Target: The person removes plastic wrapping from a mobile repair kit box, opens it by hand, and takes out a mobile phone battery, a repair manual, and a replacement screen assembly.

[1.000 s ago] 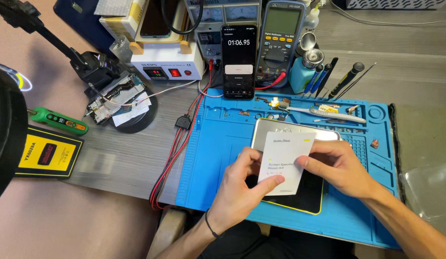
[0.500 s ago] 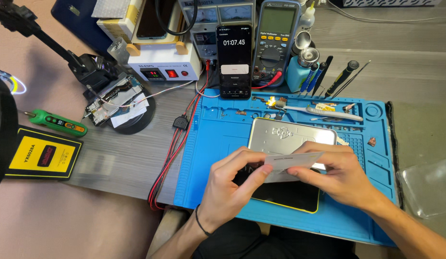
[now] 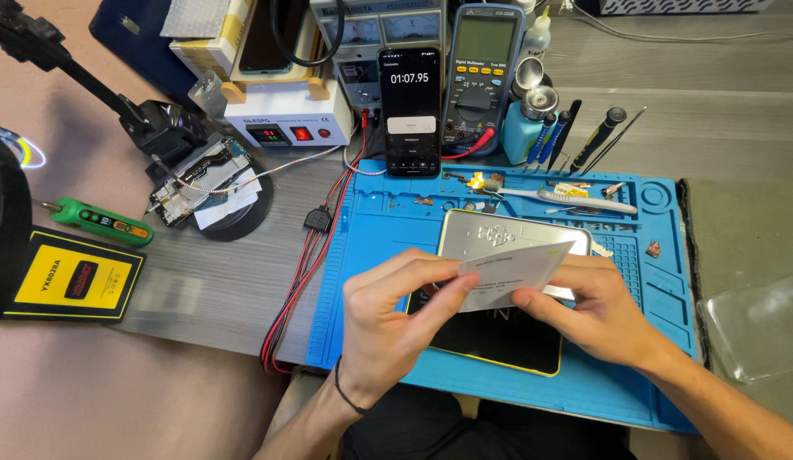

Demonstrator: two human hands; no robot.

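Observation:
Both of my hands hold a small white paper packet (image 3: 514,274) tilted up above the blue work mat (image 3: 379,255). My left hand (image 3: 388,328) pinches its left edge between thumb and fingers. My right hand (image 3: 588,311) grips its right lower edge. Under the packet lie a silver metal tin lid (image 3: 498,234) and a black pad with a yellow rim (image 3: 498,341).
A phone showing a running timer (image 3: 411,111) stands at the mat's back edge, beside a multimeter (image 3: 481,77). Tweezers, small parts and a white toothbrush (image 3: 575,200) lie along the mat's top. Red and black wires (image 3: 302,273) run down its left side. A green screwdriver (image 3: 98,223) lies at left.
The white packet was lying flat on the tin and black pad; my hands have lifted it and tipped it up on edge. The timer has advanced.

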